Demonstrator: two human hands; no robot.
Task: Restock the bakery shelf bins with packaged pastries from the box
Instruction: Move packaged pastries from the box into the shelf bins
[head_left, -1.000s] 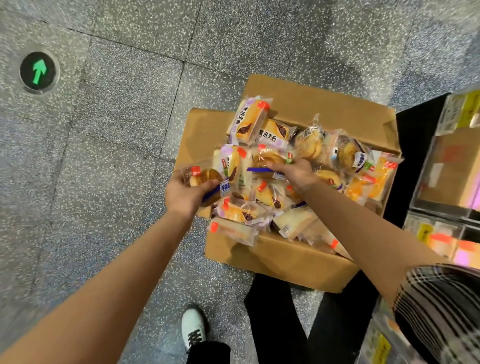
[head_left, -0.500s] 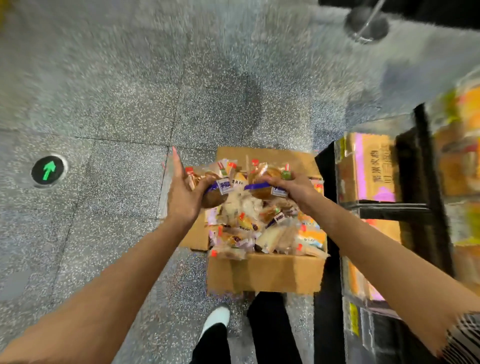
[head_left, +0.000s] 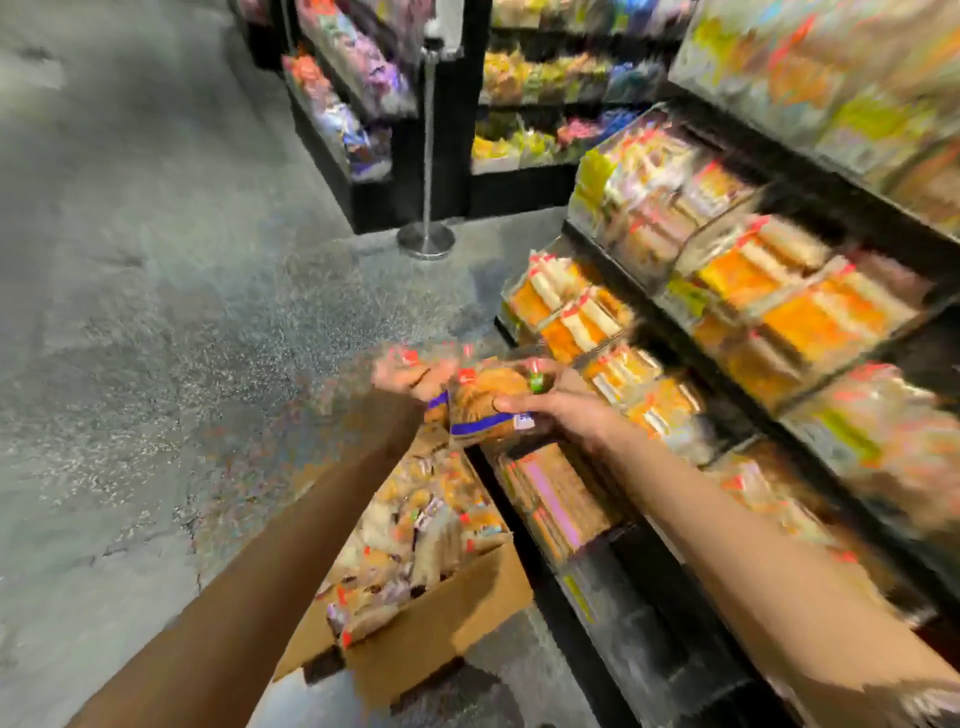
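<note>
1. While my right hand (head_left: 558, 402) grips a wrapped pastry (head_left: 485, 402), my left hand (head_left: 410, 376), too blurred to be sure, seems to hold another.
2. Both hover above the box (head_left: 441, 644), beside the shelf bins (head_left: 753, 291).
3. Slippery wrappers could slide loose if I swing over too fast.

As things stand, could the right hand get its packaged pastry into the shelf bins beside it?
Probably yes. The right hand holds a packaged pastry just in front of the shelf bins, with nothing visible between them. Motion blur hides whether the nearest bin has room.
</note>
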